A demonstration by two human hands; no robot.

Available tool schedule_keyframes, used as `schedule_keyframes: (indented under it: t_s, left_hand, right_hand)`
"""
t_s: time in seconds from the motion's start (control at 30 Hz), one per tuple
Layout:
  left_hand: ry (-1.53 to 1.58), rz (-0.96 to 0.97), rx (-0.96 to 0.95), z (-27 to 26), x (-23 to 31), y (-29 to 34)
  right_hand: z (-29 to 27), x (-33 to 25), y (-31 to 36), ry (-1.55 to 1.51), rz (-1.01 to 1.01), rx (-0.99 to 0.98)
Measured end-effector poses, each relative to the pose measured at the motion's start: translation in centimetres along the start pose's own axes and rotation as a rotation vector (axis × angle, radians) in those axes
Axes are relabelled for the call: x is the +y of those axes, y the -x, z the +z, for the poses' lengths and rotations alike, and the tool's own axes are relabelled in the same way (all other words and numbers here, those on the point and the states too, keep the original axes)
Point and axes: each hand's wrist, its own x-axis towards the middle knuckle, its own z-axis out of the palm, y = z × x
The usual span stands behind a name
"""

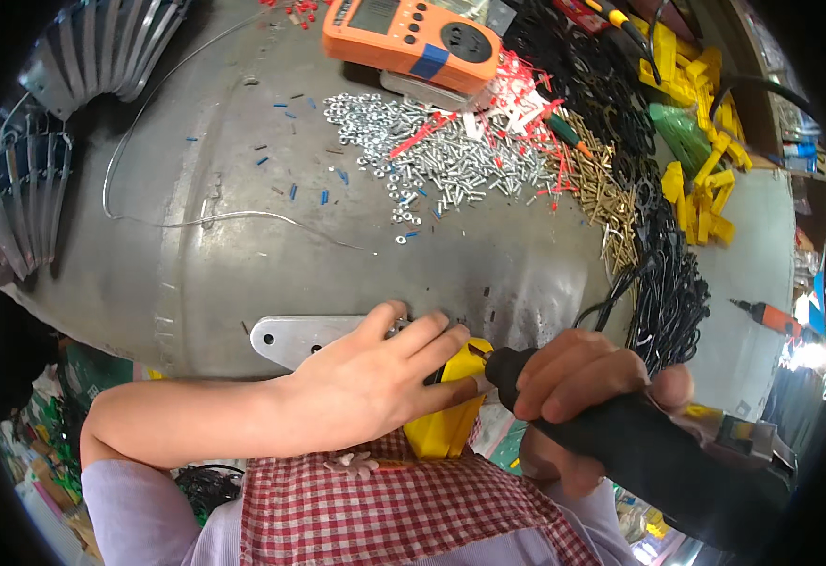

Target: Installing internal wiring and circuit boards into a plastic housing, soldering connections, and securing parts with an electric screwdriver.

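My left hand point(375, 373) is closed over a yellow plastic part point(446, 422) at the near edge of the table. Its fingertips also lie on a flat silver metal plate point(286, 338) with small holes, whose rounded end sticks out to the left. My right hand point(583, 391) grips a black power screwdriver point(663, 462). The tool lies slantwise, its nose up and to the left, with the tip at the right end of the yellow part. My fingers hide where the plate and the yellow part come together.
Loose nuts point(361, 118), silver screws point(465, 156) and brass-coloured screws point(606, 193) cover the far middle. An orange multimeter point(413, 42) lies behind them. Black cables point(663, 292) and yellow plastic pieces point(705, 203) fill the right side. Curved metal-ribbed pieces point(26, 189) stand left, near a wire point(234, 215).
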Motion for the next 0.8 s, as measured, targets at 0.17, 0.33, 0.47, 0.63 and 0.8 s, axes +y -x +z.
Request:
schedule_keyframes:
  t_s: [0.17,0.33,0.47,0.63,0.8]
  left_hand:
    - [0.006,0.038,0.021,0.1,0.1,-0.1]
    - [-0.037,0.069,0.028,0.1,0.3,0.0]
    - [-0.073,0.066,-0.036,-0.4,0.5,-0.3]
    - [-0.093,0.021,-0.049,0.0,0.7,-0.2]
    - [-0.07,-0.044,0.066,0.2,0.3,0.9]
  right_hand:
    - [-0.9,0.8,-0.6,-0.219,0.027,-0.108]
    - [-0.4,1.2,-0.5,-0.252,0.062,-0.118]
    - [0.1,-0.1,-0.4,0.034,0.142,-0.151]
    - [1.7,-2.2,0.9,-0.001,0.303,0.341]
    - [0.3,-4.4,0.5,-0.328,0.132,0.834]
